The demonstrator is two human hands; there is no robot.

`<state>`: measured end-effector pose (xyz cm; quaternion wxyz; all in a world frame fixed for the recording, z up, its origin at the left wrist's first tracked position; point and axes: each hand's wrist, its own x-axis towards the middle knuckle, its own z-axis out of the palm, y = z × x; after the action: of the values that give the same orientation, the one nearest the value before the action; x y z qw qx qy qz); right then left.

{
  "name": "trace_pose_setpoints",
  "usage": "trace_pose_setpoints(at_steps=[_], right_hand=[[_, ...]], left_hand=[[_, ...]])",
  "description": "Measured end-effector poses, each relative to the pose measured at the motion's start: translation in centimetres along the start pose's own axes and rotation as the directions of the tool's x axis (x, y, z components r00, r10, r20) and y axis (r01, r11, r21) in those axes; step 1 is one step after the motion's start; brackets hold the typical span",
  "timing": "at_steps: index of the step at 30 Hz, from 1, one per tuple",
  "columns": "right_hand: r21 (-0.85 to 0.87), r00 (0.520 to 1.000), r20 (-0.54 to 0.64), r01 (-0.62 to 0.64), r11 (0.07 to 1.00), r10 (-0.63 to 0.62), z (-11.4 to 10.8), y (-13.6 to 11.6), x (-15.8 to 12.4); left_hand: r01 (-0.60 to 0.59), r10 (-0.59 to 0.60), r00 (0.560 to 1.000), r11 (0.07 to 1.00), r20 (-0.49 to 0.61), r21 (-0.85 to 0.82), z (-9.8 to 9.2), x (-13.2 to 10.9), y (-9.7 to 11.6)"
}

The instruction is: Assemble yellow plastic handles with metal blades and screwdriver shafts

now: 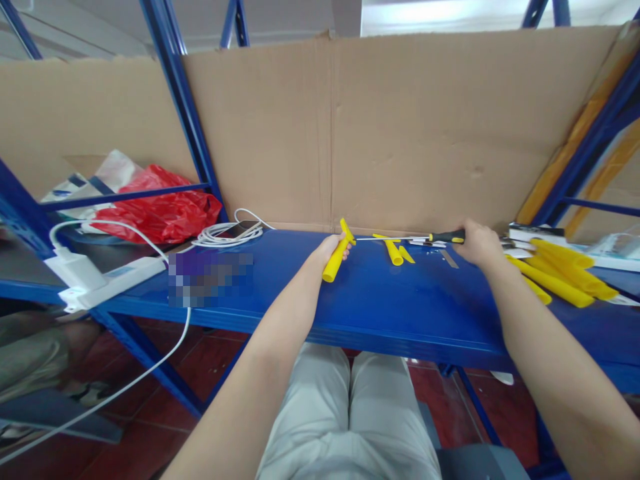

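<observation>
My left hand (331,251) is wrapped round a yellow plastic piece (336,259) with a tube-like body and a crosspiece at its top. My right hand (473,241) grips the black and yellow handle of a screwdriver (447,237). The long metal shaft points left, and its tip meets the top of the yellow piece. Behind the shaft, another yellow piece (394,254) lies on the blue table (380,300), with a small yellow part (407,255) beside it. A thin flat metal strip (449,259) rests left of my right hand.
Several yellow pieces (565,273) are piled at the right. On the left are a red plastic bag (160,207), a coiled white cable (227,235), a phone (245,229) and a power strip (120,280). Cardboard (400,133) stands behind the table. Another person's leg (35,353) shows at lower left.
</observation>
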<state>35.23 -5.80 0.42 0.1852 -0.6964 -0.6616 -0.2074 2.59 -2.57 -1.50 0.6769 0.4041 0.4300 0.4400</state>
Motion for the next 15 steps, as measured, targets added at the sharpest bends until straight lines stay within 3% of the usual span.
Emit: trace_pose_setpoints(at_steps=[6, 12, 15], right_hand=[[-0.028, 0.998, 0.054, -0.037, 0.999, 0.038, -0.1, -0.3, -0.2], [0.048, 0.984, -0.057, 0.169, 0.984, -0.167, 2.2, 1.2, 1.4], [0.037, 0.977, -0.079, 0.202, 0.979, -0.199, 2.4, 1.5, 1.7]], left_hand=[[-0.012, 0.011, 0.999, 1.000, -0.038, -0.020, 0.2, 0.1, 0.0], [-0.049, 0.047, 0.994, 0.999, -0.102, -0.011, 0.5, 0.1, -0.1], [-0.053, 0.056, 0.991, 0.998, -0.122, 0.028, 0.8, -0.1, 0.0]])
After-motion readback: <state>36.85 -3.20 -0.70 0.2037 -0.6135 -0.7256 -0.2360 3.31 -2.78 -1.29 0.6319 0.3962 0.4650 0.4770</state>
